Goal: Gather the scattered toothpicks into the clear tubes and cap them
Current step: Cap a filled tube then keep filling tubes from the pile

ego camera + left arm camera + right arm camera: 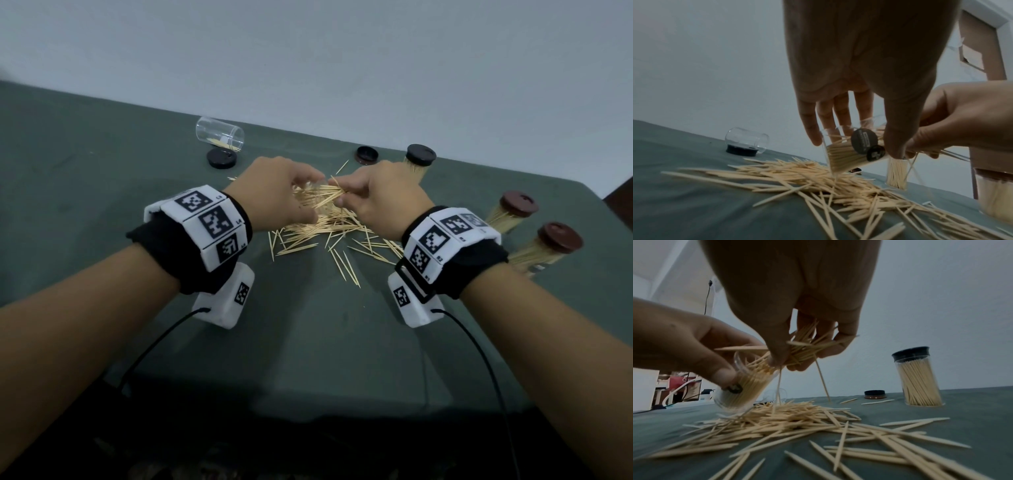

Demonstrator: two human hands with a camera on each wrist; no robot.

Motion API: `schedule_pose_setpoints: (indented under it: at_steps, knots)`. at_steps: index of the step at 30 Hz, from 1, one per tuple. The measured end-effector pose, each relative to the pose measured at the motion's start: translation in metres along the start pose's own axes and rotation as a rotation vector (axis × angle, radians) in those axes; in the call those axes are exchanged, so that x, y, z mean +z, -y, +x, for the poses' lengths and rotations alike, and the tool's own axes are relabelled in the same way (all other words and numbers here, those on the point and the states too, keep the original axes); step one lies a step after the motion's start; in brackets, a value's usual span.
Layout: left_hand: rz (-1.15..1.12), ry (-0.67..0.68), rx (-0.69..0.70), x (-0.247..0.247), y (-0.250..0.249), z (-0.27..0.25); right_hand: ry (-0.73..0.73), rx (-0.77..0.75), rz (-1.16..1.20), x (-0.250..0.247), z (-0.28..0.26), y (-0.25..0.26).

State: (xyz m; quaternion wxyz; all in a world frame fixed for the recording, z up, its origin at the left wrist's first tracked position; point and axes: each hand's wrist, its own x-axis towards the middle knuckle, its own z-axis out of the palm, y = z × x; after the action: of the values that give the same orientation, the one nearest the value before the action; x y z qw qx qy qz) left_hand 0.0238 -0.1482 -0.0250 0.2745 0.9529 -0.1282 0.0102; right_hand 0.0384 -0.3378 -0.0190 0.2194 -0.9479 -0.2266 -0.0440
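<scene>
The dark green cloth-covered surface (pixel 308 325) carries a loose heap of pale wooden toothpicks (pixel 329 229), the landmark here. Above the heap's far edge the left hand (pixel 274 192) grips a tilted clear plastic tube (pixel 846 155), partly filled with toothpicks and bearing round dark stickers; its thumb and fingers (pixel 809 129) curl round the wall, the open mouth turned toward the right hand and the base low, just over the heap. The right hand (pixel 380 198), just right of the tube, pinches a bundle of toothpicks (pixel 807 345) between its thumb and curled fingers (pixel 844 337); the bundle's tips reach the tube's mouth, and a few sticks hang down from the hand toward the heap.

Right of the heap stand three capped tubes full of toothpicks: a black-capped tube (pixel 419 161) beyond it, and two brown-capped tubes (pixel 510 212) nearer the surface's right edge. Beyond the heap to the left lies an almost empty clear tube (pixel 221 135) on its side, a loose black cap (pixel 222 158) just before it. Another loose dark cap (pixel 367 155) sits beyond the heap, beside the black-capped tube
</scene>
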Motion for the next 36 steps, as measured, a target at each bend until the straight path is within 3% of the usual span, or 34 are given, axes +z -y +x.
schedule_pose_setpoints:
  at_steps: [16,24,29,36]
  knots:
    - [-0.002,0.011,-0.053,-0.001,0.004,0.001,-0.019,0.095,-0.078,0.004,0.004,-0.011]
    - [-0.030,-0.021,-0.083,0.001,0.006,0.003,-0.059,-0.001,-0.246,0.015,0.006,-0.002]
    - [-0.017,-0.058,-0.107,-0.001,0.010,0.004,-0.092,-0.063,-0.245,0.013,0.004,0.002]
    - [-0.007,-0.035,-0.044,0.002,0.003,0.002,-0.022,-0.076,-0.165,0.015,0.003,0.009]
